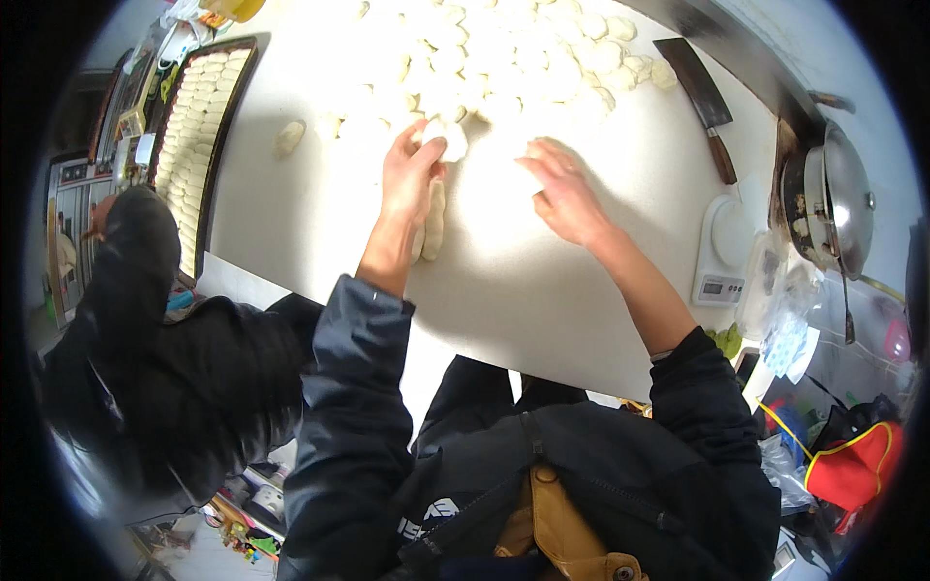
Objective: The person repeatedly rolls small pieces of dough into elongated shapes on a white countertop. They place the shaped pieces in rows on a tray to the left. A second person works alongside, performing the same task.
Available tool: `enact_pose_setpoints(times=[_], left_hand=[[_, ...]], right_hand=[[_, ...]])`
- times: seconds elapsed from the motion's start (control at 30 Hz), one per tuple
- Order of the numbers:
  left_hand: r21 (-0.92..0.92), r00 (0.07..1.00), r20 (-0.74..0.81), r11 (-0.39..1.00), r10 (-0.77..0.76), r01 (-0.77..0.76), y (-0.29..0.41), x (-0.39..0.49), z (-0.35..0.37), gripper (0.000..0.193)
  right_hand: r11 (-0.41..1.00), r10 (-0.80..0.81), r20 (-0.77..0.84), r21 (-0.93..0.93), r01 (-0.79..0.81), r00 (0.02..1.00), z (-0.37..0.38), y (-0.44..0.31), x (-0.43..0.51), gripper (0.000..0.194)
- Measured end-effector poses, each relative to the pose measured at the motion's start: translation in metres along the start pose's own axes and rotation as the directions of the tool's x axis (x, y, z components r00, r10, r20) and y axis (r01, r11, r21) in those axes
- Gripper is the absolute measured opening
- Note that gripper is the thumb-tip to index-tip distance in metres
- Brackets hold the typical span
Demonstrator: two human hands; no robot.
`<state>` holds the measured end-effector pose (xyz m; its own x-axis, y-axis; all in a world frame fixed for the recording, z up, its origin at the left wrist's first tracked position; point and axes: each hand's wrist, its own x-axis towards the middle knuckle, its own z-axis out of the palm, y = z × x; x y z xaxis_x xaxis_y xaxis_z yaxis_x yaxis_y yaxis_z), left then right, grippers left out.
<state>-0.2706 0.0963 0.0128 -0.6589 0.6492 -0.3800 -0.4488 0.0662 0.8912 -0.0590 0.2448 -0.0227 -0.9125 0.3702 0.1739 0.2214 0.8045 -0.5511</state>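
Note:
My left hand (414, 171) holds a lump of white dough (449, 139) between thumb and fingers, above the white worktop (523, 312). Two rolled dough strips (434, 221) lie side by side, partly hidden under my left wrist. To the right, my right hand (559, 185) is held over the worktop with its fingers apart and nothing in it. Beyond both hands spread many dough pieces (603, 54), partly washed out by glare. One separate dough piece (290, 138) rests to the left, near a dark-rimmed tray (236, 120) filled with rows of rolled dough.
A cleaver (697, 87) with a wooden handle lies at the right, above a white kitchen scale (719, 279). A lidded metal pan (846, 200) stands at the far right. Another person in a dark jacket (174, 363) is close on my left, beside the tray.

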Motion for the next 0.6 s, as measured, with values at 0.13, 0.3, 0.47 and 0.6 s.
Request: enact_pose_setpoints(times=[0.13,0.3,0.47,0.6], left_hand=[[-0.627,0.972,0.219,0.751,-0.088,0.209,-0.037,-0.057,0.003,0.031],[-0.728,0.958,0.205,0.624,-0.199,0.285,-0.077,-0.101,0.039,0.026],[-0.694,0.933,0.245,0.624,-0.263,0.358,-0.088,-0.121,0.059,0.023],[-0.594,0.934,0.239,0.720,-0.267,0.358,-0.097,-0.125,0.064,0.026]], right_hand=[[0.990,-0.117,0.115,-0.065,0.125,0.987,0.007,-0.006,0.003,0.048],[0.830,0.382,0.287,0.311,-0.463,0.878,-0.008,-0.014,-0.010,0.047],[-0.307,0.312,0.573,0.816,-0.490,0.758,-0.048,-0.011,-0.072,0.042],[-0.440,0.273,0.590,0.779,-0.446,0.760,-0.055,0.001,-0.110,0.043]])
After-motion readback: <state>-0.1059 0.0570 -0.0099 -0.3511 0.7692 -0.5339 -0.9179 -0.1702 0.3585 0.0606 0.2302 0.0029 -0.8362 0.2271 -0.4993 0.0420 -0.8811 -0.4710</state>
